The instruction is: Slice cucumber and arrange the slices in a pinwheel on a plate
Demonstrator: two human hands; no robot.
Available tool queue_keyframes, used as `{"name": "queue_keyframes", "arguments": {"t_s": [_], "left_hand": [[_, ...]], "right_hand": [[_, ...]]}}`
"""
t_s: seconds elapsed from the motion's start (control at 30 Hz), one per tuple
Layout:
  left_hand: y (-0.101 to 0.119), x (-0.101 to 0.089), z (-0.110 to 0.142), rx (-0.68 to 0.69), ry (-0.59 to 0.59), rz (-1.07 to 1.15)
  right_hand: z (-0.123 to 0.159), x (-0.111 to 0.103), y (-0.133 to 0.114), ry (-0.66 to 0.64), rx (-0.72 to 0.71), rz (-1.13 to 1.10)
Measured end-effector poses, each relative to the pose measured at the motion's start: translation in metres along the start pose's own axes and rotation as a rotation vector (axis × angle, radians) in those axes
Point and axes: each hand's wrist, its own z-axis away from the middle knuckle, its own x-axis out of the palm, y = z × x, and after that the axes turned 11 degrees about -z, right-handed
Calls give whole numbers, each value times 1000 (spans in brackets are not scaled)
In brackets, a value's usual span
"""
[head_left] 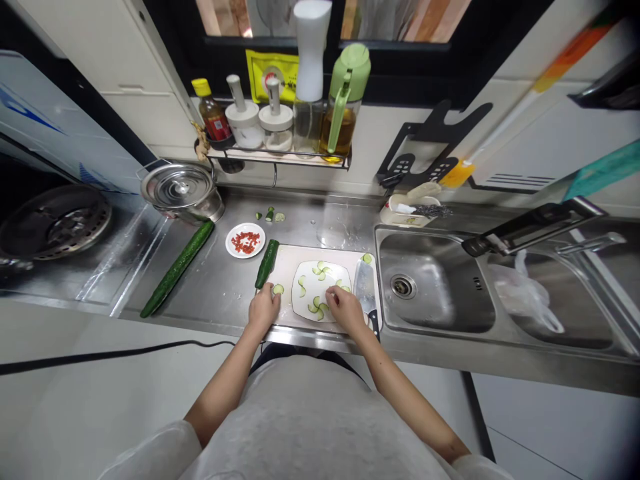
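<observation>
My left hand (264, 310) rests at the left edge of the pale cutting board (284, 257), fingers curled. A cucumber slice (279, 289) touches or lies beside its fingertips; which one I cannot tell. Just beyond that hand is a cut length of cucumber (267, 263). Over the right part of a white square plate (306, 308), my right hand (346, 308) has its fingers pinched together, and whatever they hold is hidden. Thin cucumber pieces form a pinwheel at the plate's top (321, 270) and another at its bottom (317, 307). A cleaver (365, 287) lies right of the plate.
A whole cucumber (177, 270) and a small plate of red bits (245, 241) are on the left. Behind them stands a lidded steel pot (183, 190). The sink (435, 287) borders the board's right side. A seasoning rack (285, 158) hangs at the back.
</observation>
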Motion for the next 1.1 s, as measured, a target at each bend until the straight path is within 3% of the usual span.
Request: {"name": "queue_keyframes", "arguments": {"t_s": [0.33, 0.7, 0.9, 1.1], "left_hand": [[9, 0, -3, 50, 91, 21], [15, -2, -7, -39, -28, 29], [17, -3, -7, 16, 16, 48], [16, -1, -10, 2, 13, 225]], "right_hand": [[6, 4, 5, -6, -41, -41], [7, -1, 1, 1, -98, -78], [5, 3, -2, -24, -102, -90], [3, 1, -6, -30, -101, -116]]}}
